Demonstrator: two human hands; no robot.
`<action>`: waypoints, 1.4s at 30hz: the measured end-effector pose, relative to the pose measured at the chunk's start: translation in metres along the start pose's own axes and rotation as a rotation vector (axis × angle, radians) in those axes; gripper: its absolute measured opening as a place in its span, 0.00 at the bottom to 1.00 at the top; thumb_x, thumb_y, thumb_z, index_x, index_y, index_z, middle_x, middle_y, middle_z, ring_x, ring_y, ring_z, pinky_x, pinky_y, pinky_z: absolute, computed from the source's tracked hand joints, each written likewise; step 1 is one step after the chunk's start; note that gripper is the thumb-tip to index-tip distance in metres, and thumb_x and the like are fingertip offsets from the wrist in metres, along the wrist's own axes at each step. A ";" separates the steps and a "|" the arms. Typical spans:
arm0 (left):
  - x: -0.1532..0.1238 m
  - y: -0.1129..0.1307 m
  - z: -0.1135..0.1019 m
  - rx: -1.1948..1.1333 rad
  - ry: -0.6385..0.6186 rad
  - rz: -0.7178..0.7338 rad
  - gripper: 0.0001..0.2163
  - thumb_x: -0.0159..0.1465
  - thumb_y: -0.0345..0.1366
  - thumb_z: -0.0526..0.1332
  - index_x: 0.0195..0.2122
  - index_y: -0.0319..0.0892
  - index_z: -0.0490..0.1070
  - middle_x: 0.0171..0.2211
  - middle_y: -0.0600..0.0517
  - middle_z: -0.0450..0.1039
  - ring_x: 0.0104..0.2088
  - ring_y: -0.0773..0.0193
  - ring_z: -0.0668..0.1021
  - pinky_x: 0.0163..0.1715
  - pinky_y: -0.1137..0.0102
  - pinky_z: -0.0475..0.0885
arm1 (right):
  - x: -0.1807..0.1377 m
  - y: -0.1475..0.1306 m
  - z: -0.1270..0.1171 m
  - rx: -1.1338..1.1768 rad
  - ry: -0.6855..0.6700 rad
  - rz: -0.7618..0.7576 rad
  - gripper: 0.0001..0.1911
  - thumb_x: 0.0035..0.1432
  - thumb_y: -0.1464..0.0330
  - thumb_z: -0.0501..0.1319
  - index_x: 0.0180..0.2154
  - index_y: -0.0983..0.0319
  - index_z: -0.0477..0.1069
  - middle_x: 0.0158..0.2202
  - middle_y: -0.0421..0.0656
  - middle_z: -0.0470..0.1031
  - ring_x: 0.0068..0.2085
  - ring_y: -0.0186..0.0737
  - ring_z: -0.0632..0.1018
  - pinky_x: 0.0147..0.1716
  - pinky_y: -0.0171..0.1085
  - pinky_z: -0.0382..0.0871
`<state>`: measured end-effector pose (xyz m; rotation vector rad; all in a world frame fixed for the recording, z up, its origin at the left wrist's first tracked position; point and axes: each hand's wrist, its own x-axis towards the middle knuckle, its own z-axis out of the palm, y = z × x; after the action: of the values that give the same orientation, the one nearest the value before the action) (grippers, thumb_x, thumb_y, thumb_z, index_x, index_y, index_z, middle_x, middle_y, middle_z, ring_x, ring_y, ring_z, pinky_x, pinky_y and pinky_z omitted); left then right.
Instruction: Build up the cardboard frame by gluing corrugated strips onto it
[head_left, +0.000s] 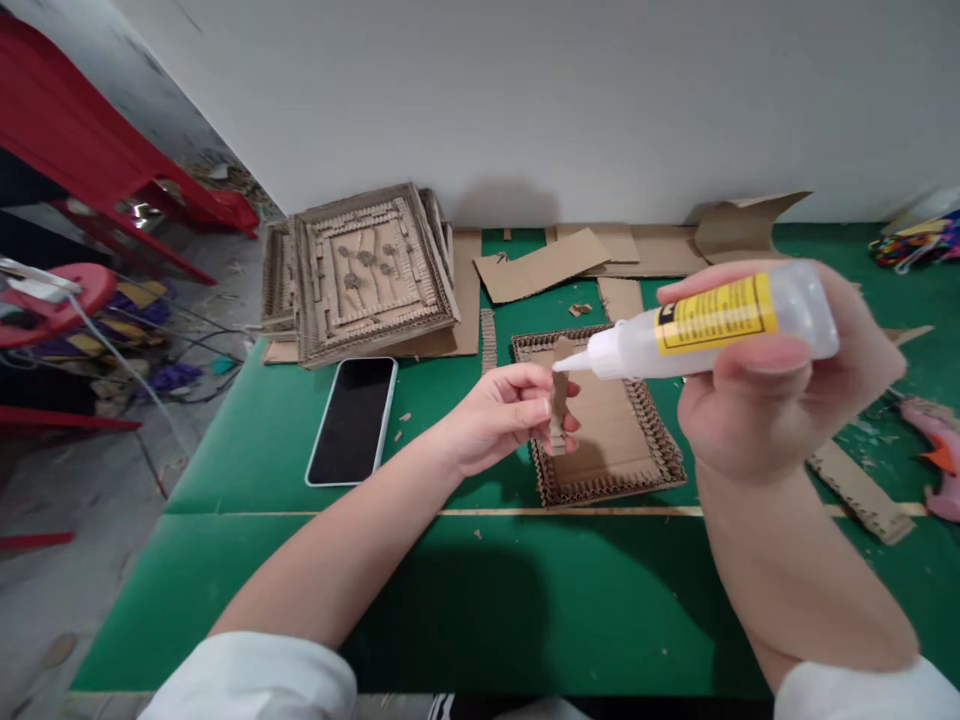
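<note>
My left hand (517, 415) pinches a narrow cardboard strip (558, 405) and holds it upright above the table. In my right hand (780, 390) is a clear glue bottle (712, 322) with a yellow label, tipped sideways. Its white nozzle points left, and the tip is at the upper part of the strip; whether it touches or glue is coming out, I cannot tell. Beneath both hands lies a square cardboard panel (607, 440) bordered by raised corrugated strips. The strip and my left fingers hide part of its left side.
Framed cardboard pictures (375, 270) are stacked at the back left, with a phone (352, 420) in front. Loose cardboard pieces (540, 265) lie along the wall. A pink glue gun (937, 450) sits at the far right of the green table (465, 600). Red chairs (97, 110) stand left.
</note>
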<state>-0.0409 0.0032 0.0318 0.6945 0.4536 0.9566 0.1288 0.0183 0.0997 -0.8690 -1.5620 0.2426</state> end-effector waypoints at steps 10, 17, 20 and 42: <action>-0.001 0.001 0.001 -0.070 -0.075 0.011 0.10 0.51 0.33 0.72 0.32 0.38 0.75 0.32 0.53 0.79 0.27 0.67 0.81 0.27 0.72 0.80 | 0.005 -0.005 -0.002 0.188 0.046 -0.077 0.15 0.60 0.52 0.57 0.32 0.55 0.70 0.31 0.34 0.74 0.33 0.34 0.78 0.34 0.39 0.73; -0.001 -0.001 0.001 -0.036 -0.074 0.000 0.10 0.52 0.34 0.72 0.33 0.38 0.75 0.30 0.53 0.79 0.27 0.66 0.81 0.27 0.73 0.80 | 0.008 0.003 0.013 0.380 0.172 -0.150 0.07 0.58 0.56 0.61 0.33 0.51 0.73 0.29 0.31 0.73 0.29 0.29 0.75 0.30 0.34 0.70; -0.001 -0.002 0.000 -0.025 -0.056 -0.007 0.11 0.51 0.35 0.72 0.32 0.39 0.75 0.31 0.53 0.79 0.29 0.65 0.82 0.26 0.73 0.80 | 0.009 0.002 0.017 0.352 0.236 -0.139 0.11 0.57 0.54 0.61 0.29 0.53 0.71 0.25 0.32 0.71 0.25 0.29 0.73 0.27 0.34 0.68; 0.009 0.000 -0.011 0.089 0.131 -0.039 0.19 0.52 0.37 0.72 0.43 0.41 0.72 0.28 0.53 0.79 0.28 0.67 0.81 0.24 0.79 0.73 | 0.023 0.023 -0.004 0.380 -0.769 0.782 0.29 0.54 0.41 0.54 0.43 0.59 0.66 0.22 0.36 0.66 0.23 0.33 0.71 0.28 0.37 0.72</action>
<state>-0.0434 0.0143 0.0240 0.7032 0.6261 0.9534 0.1425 0.0481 0.1043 -1.1073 -1.6844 1.5307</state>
